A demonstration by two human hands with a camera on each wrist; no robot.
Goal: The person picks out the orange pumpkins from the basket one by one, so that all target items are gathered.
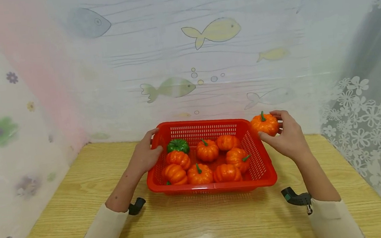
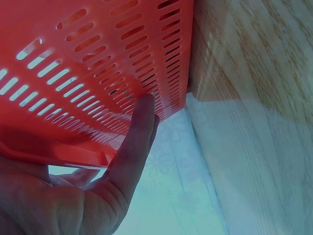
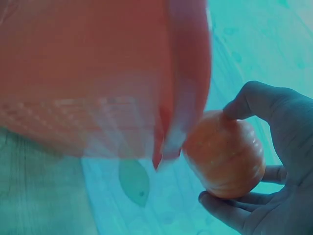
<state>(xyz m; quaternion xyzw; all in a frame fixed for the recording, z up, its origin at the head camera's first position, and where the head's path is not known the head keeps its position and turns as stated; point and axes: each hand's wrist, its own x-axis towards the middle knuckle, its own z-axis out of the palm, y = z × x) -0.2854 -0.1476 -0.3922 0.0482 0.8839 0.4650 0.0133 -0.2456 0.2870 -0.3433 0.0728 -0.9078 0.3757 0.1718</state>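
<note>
A red plastic basket (image 1: 214,187) with slotted walls stands on the table, holding several small orange pumpkins (image 1: 207,150) and one green pumpkin (image 1: 178,146) at its back left. My left hand (image 1: 145,153) grips the basket's left rim; in the left wrist view, a finger (image 2: 132,147) extends along the outer wall. Just beyond the right rim, my right hand (image 1: 286,135) holds another orange pumpkin (image 1: 264,124) by its sides, its green stem upward. The right wrist view shows this pumpkin (image 3: 227,154) between thumb and fingers, beside the blurred basket edge.
The wood-grain table (image 1: 200,225) meets a fish-patterned back wall covering (image 1: 171,59). Flower-patterned coverings (image 1: 364,136) flank both sides. Dark devices (image 1: 296,197) are at both wrists.
</note>
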